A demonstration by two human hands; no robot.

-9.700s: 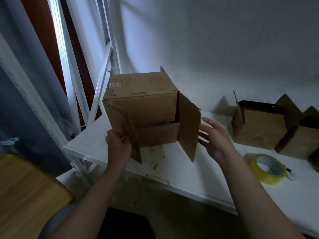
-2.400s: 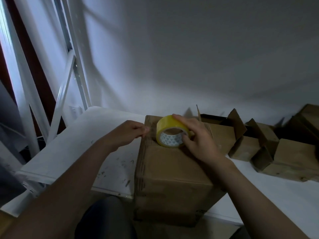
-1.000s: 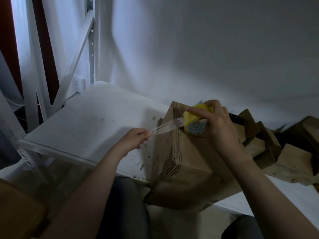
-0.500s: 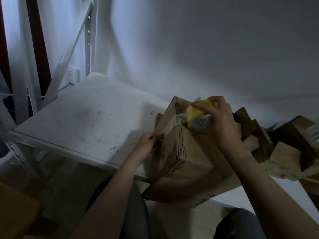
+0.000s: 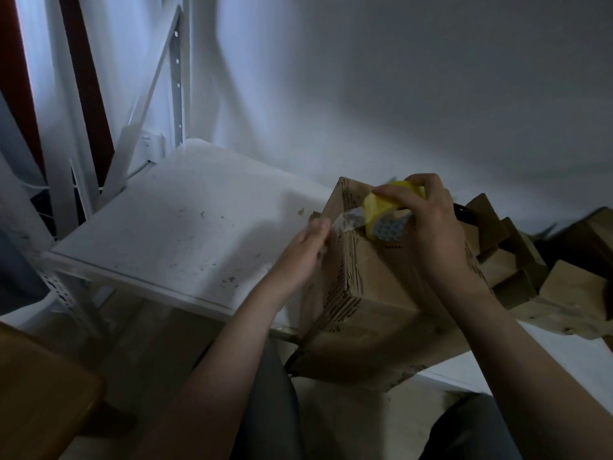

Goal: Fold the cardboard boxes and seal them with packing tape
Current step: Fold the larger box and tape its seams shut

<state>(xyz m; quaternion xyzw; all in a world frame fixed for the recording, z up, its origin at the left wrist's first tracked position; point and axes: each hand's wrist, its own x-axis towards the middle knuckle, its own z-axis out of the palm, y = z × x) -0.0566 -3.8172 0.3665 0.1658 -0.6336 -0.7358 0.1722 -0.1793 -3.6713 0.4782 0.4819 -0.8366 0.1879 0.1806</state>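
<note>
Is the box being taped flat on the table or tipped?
Tipped: the box leans toward the person, lower corner overhanging the table edge, right hand holding the tape roll on top.

Dim room, plain white wall (image 5: pixel 398 94), white metal shelving frame (image 5: pixel 175 78), scuffed white tabletop (image 5: pixel 172 234)

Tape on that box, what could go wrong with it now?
The loose strip between the tape roll and the left hand could wrinkle or stick to itself. The box sits tilted, partly past the table edge, so it might slide off while the right hand pulls.
</note>
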